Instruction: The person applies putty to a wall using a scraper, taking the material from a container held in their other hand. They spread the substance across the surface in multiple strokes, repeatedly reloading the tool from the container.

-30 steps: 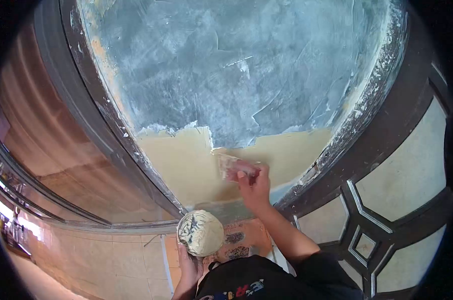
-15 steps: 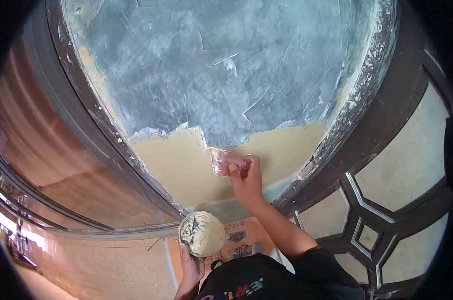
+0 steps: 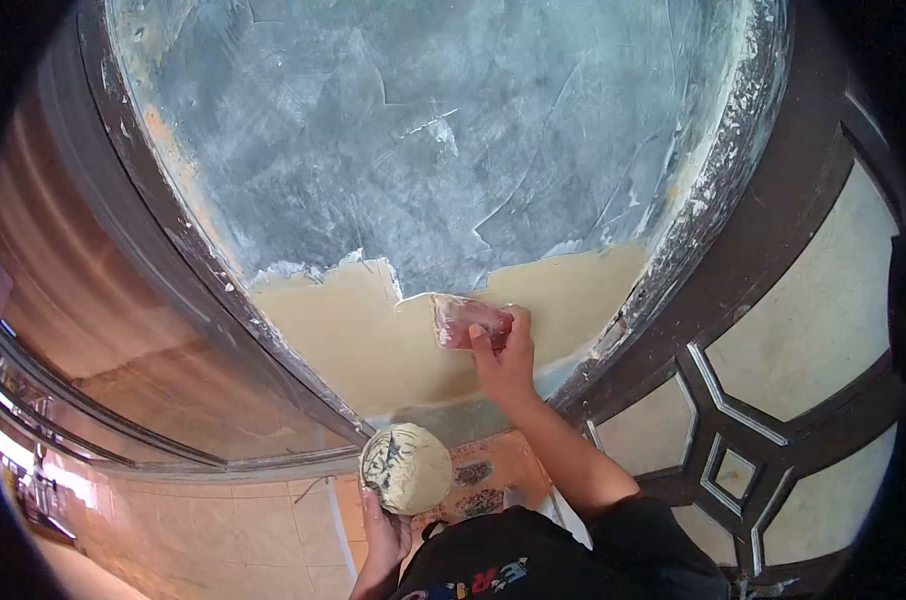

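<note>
My right hand (image 3: 506, 368) is closed around a reddish, translucent putty spreader (image 3: 461, 322), thumb on its face. Pale putty smears the spreader's left edge, which rests against the wall near the upper border of a cream putty band (image 3: 343, 340). Above that band the wall is mottled blue-grey (image 3: 423, 190), with a ragged edge where the two meet. Lower down, my left hand (image 3: 385, 535) holds a round tub of cream putty (image 3: 418, 470) from its left side and underneath. Dark streaks mark the putty's surface, and most of the tub's wall is hidden.
Dark, paint-spattered frames (image 3: 173, 215) border the wall on both sides. To the right stands a dark panelled door (image 3: 773, 350); on the left is a brown glossy panel (image 3: 123, 310). Below are floor tiles (image 3: 223, 520) and a stained orange sheet (image 3: 488, 470).
The spreader and my right hand have slid a little to the right along the putty band's top edge. The view has shifted slightly; my left hand still holds the tub.
</note>
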Available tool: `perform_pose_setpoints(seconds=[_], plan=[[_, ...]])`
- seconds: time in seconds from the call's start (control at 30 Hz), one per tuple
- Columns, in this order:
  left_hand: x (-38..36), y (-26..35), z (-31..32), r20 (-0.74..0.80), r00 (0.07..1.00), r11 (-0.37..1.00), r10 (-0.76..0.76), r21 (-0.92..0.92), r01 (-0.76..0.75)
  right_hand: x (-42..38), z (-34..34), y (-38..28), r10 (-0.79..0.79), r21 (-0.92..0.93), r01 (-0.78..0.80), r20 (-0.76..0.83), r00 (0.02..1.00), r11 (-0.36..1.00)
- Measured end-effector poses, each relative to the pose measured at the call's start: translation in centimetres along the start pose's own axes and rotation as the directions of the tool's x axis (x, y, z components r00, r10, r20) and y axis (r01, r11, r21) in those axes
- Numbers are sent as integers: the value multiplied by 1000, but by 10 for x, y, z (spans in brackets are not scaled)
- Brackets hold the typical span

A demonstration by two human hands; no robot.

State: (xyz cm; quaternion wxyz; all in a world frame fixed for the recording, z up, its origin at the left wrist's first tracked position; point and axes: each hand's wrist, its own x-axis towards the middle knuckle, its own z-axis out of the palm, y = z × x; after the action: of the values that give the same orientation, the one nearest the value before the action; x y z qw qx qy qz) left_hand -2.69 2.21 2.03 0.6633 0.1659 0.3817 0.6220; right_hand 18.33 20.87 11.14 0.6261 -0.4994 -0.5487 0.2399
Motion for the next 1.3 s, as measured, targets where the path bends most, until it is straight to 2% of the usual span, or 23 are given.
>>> perform_pose_setpoints(seconds=[0.23,0.3,0.33,0.4,0.53,0.7,0.8,0.83,0.87,0.93,0.97,1.03,1.07,1.13,1.2,1.23,1.3], plan=[[0,0,9,-10,1000,1000,9,-27,-10,4,-10,10,16,-15,-16,11,1000,1000],[1,-2,10,-24,1000,999,5,-35,-6,8,-12,13,-120,-98,119,-5,993,988],[1,-3,11,-23,1000,999,7,-42,-8,7,-14,12,-119,-98,118,-6,993,988],[1,-4,12,-20,1000,999,7,-49,-8,7,-18,7,6,-23,-6,-5,1000,1000],[1,-4,18,-26,1000,999,14,-39,-15,10,-25,11,6,-69,-7,-20,1000,998],[2,-8,20,-19,1000,999,25,-20,-25,14,-36,10,51,11,-51,-21,998,999],[2,-10,19,-2,999,998,41,-39,-41,25,-54,26,18,-29,-20,-66,998,999],[2,-11,17,-14,999,999,31,-36,-31,29,-62,34,-27,157,34,-47,999,987],[2,-12,16,-27,999,999,22,-34,-23,30,-80,40,-28,158,34,-45,999,987],[-1,-9,19,-38,999,999,25,-29,-26,31,-107,43,-50,-177,27,-129,990,984],[-2,-9,20,-48,999,1000,23,-19,-24,26,-108,42,-52,-176,30,-124,991,984],[1,-13,17,-21,1000,999,19,-35,-19,11,-108,26,126,-76,-134,-109,986,988],[1,-15,15,8,1000,999,13,-47,-13,6,-98,20,127,-73,-136,-109,986,988],[-1,-12,20,-18,1000,1000,-2,-22,2,-5,-62,10,85,341,-88,25,996,936],[-1,-12,20,-7,1000,999,-21,-37,21,-18,-37,31,4,159,-15,68,998,987],[0,-11,22,-15,1000,999,-17,-33,16,-20,-26,24,7,162,-18,66,998,987],[-5,-4,30,-10,1000,1000,-16,-10,16,-24,-7,9,-211,-169,228,110,971,959]])
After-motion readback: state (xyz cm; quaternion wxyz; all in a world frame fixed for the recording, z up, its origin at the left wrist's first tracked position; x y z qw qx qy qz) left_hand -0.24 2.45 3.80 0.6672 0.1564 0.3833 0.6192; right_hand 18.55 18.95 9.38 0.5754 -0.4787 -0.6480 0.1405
